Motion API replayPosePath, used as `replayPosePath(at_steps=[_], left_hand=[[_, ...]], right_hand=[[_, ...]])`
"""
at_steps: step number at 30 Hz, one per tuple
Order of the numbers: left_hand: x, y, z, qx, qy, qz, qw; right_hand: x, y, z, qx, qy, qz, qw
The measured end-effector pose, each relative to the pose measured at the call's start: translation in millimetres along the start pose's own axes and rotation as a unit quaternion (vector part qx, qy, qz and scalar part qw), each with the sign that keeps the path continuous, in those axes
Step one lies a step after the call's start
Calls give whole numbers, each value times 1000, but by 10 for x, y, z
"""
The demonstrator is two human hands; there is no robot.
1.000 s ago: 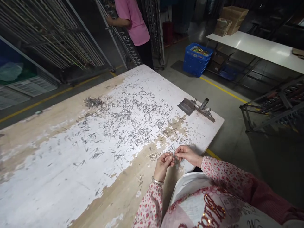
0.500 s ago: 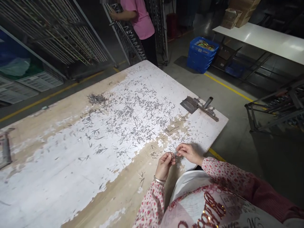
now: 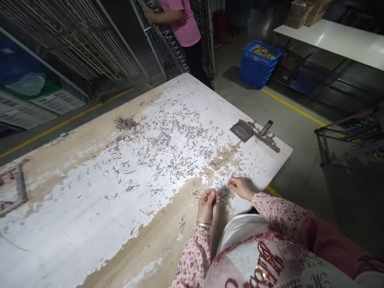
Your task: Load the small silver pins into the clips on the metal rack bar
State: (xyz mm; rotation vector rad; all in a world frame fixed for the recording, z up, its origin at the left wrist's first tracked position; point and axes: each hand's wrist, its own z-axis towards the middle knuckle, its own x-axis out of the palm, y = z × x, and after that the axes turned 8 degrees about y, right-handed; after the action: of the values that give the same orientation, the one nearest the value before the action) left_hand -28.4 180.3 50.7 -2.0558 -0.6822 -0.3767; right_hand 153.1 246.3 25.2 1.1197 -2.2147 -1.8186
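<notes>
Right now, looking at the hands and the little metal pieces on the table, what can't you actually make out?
Head view, the only one:
- What the left hand pinches: too small, covered by its curled fingers.
- Whether the right hand holds a piece or just touches the scattered metal pieces: too small to tell.
- Exact shape of the pieces: too fine.
- The co-worker by the rack: cut off by the top edge.

**Worn paint, bare wood, thin metal**

The table (image 3: pixel 90 216) is wood under matt white paint, flaked away in rough patches to bare tan boards. The scattered pins (image 3: pixel 177 148) are thin grey metal with a dull glint. The clamp (image 3: pixel 255 133) at the edge is dark, unpolished steel. The sleeves (image 3: pixel 282 212) are soft printed cloth.
</notes>
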Motion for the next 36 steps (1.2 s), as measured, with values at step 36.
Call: replayPosePath(at_steps=[36], left_hand=[[315, -42, -230, 11, -29, -42, 999]], right_hand=[[93, 585, -398, -201, -77, -138, 967]])
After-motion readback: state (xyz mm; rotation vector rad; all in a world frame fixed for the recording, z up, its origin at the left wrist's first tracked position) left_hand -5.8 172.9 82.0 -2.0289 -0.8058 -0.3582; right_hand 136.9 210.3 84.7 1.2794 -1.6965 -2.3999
